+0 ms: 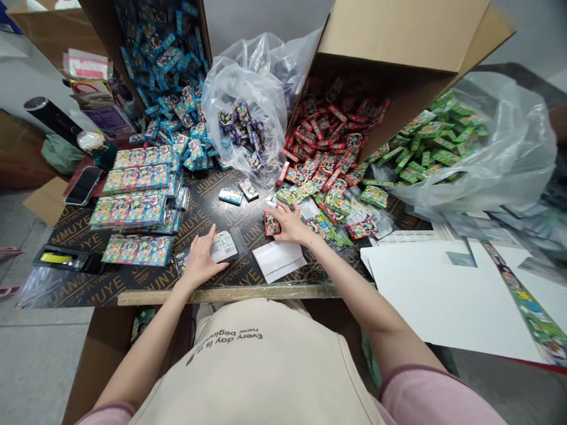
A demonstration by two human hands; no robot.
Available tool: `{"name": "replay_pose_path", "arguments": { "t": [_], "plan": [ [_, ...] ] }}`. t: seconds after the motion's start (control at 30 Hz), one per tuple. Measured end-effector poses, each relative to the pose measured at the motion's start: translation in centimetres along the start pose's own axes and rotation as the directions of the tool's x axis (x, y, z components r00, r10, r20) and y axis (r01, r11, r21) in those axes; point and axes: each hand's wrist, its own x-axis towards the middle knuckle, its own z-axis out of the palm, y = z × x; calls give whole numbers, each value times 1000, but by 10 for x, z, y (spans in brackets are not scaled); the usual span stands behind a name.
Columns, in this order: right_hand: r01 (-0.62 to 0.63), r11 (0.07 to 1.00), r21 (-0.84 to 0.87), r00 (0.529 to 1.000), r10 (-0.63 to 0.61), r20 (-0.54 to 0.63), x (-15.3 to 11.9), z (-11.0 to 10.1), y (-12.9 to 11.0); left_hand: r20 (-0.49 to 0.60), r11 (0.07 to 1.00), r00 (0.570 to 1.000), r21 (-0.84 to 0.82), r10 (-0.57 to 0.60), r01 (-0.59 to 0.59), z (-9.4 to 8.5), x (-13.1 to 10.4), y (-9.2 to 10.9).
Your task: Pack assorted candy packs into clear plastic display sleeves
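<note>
When looking down in the head view, note the left hand (200, 260) at the near left, spread over a clear packet (225, 245) with a white barcode label, thumb well apart from the fingers and no firm pinch to be seen. Keep that touch light so as not to crease the plastic, and steady the packet flat against the table (208, 211). Farther right, note the right hand (287, 225) bent partly closed, with thumb and fingers about a small red box (271, 224), just beyond a piece of white paper (279, 260); cannot tell whether lifted or resting. Press evenly on the sides of the box, to spare probably thin card. Raise the right wrist a little to avoid dragging the paper, and watch for loose red boxes (330, 166) on the far right, near enough to the fingers to be knocked. Mind also the blue box (230, 196) and the purple box (248, 189), side by side on the far side. Keep the left elbow well apart from the wrapped packs (138, 250) at the left.
</note>
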Motion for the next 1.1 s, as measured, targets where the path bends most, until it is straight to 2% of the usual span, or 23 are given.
{"name": "replay_pose_path", "arguments": {
  "t": [0.07,0.13,0.23,0.33,0.43,0.5,0.57,0.67,0.77,0.87,0.93,1.07,1.1],
  "plan": [
    [65,995,71,996,-61,-65,3,-1,-11,1,1000,1000,26,-9,9,0,0,4],
    [161,982,104,985,-152,-86,3,-3,-33,-5,1000,1000,30,-7,7,0,0,9],
    [249,968,8,968,-249,-11,-1,-7,-69,-35,1000,999,18,13,-12,-4,2,14],
    [255,962,-100,967,-255,9,-5,-11,-87,-54,999,998,40,22,-20,-8,4,13],
    [136,982,-128,985,-148,-90,-8,-17,-89,-38,998,999,47,35,-34,-13,5,10],
    [124,988,-88,988,-131,-80,-8,-20,-88,-14,998,998,34,58,-57,-15,5,12],
    [213,977,-27,977,-212,18,-9,-21,-90,12,996,997,20,81,-81,-15,4,15],
    [350,934,67,927,-356,120,-11,-18,-92,70,991,989,-4,131,-131,-14,5,20],
    [393,899,195,913,-406,31,-12,-11,-88,94,987,982,-44,161,-158,-16,7,19],
    [311,906,286,946,-267,-183,-15,-1,-84,1,992,995,-76,96,-96,-20,10,17],
    [258,906,334,951,-179,-250,-18,5,-86,-69,994,997,-102,36,-43,-21,11,18],
    [283,827,486,959,-255,-124,-20,10,-89,-69,991,998,-135,9,-19,-17,10,22],
    [262,827,498,965,-231,-123,-17,9,-85,-58,990,998,-139,2,-10,-15,10,23]
  ]
}}
